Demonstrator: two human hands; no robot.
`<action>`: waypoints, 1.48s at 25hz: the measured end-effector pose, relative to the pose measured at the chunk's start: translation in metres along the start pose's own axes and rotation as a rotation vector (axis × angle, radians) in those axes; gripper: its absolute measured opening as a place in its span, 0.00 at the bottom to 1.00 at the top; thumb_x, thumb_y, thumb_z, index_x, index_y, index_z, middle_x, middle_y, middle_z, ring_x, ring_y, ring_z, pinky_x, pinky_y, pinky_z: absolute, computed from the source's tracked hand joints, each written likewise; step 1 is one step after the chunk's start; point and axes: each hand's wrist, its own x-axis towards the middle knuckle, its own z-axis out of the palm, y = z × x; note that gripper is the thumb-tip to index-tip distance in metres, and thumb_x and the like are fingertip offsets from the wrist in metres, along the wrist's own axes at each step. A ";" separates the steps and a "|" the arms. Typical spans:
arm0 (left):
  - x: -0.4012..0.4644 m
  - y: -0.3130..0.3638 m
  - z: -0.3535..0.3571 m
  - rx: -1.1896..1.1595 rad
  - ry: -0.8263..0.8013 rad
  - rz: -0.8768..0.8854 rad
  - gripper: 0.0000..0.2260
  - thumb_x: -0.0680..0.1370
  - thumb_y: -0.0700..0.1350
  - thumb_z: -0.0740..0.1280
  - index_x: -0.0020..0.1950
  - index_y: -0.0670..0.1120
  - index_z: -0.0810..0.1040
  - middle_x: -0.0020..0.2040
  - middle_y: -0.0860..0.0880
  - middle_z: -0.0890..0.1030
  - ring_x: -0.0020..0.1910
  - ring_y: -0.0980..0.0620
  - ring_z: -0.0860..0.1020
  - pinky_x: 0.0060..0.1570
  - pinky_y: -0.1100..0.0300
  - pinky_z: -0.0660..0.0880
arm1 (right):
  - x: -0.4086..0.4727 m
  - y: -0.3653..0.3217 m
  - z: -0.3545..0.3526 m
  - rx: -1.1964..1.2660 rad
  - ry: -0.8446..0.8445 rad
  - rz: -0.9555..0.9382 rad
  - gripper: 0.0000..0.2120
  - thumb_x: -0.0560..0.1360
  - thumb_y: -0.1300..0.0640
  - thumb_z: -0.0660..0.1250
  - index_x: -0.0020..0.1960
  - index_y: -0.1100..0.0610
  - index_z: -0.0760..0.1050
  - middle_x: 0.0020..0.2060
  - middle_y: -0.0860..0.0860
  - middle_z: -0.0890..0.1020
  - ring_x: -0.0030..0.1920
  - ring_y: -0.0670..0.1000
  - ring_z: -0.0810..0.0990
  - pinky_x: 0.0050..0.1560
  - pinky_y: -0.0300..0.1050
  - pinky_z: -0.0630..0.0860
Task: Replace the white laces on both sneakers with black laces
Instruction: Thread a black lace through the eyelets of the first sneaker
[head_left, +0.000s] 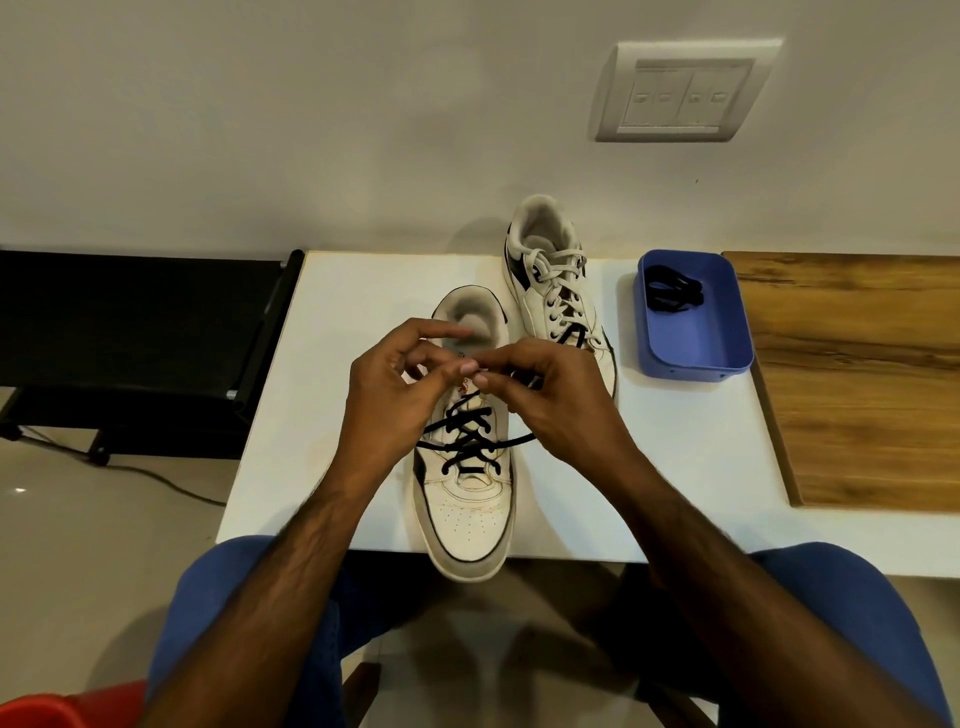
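A: So, where are the fingers right now?

B: Both hands meet over the tongue of the near sneaker (465, 499). The right hand (540, 395) has thumb and forefinger pressed together on what looks like the tip of the black lace (465, 441). The left hand (387, 395) is half curled, its fingers (415, 358) bent toward that same spot; whether they actually grip the lace I cannot tell, since the knuckles hide it.

A: And how far along is the sneaker?

B: It sits on the white surface (675, 467), toe pointing at the person and hanging over the front edge. Black lace crosses the lower eyelets in several X shapes, with a loose loop trailing out to the right. The top eyelets seem unlaced.

A: What lies further out?

B: The second sneaker (558, 291) stands behind and to the right, with its white laces (561, 265) on most of its eyelets. Beside it, a blue tray (727, 358) holds a bundle of spare black lace (672, 293).

A: What might go wrong?

B: In my judgement, the tip could slip from the pinch or miss the eyelet, because the hold is small. A hard tug might also drag the overhanging sneaker off the surface, or leave the two lace ends uneven.
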 end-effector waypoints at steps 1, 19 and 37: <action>0.001 -0.001 -0.002 -0.014 0.015 0.006 0.08 0.80 0.40 0.70 0.54 0.53 0.82 0.41 0.50 0.85 0.44 0.49 0.84 0.50 0.55 0.77 | 0.002 0.000 0.000 -0.002 0.019 0.003 0.09 0.76 0.59 0.74 0.55 0.51 0.86 0.40 0.43 0.84 0.41 0.41 0.80 0.43 0.33 0.72; 0.004 -0.021 -0.025 0.191 -0.202 -0.231 0.10 0.83 0.41 0.63 0.55 0.56 0.79 0.45 0.53 0.81 0.46 0.44 0.80 0.53 0.37 0.77 | 0.004 0.006 0.026 -0.455 0.110 -0.096 0.03 0.75 0.54 0.74 0.48 0.52 0.84 0.44 0.44 0.74 0.45 0.45 0.75 0.38 0.45 0.75; -0.003 -0.019 -0.035 0.118 -0.392 -0.241 0.19 0.78 0.37 0.72 0.63 0.51 0.70 0.50 0.51 0.81 0.50 0.50 0.82 0.55 0.54 0.77 | 0.000 0.006 0.032 -0.513 0.121 -0.045 0.09 0.72 0.57 0.76 0.49 0.45 0.82 0.40 0.41 0.82 0.52 0.47 0.69 0.51 0.47 0.58</action>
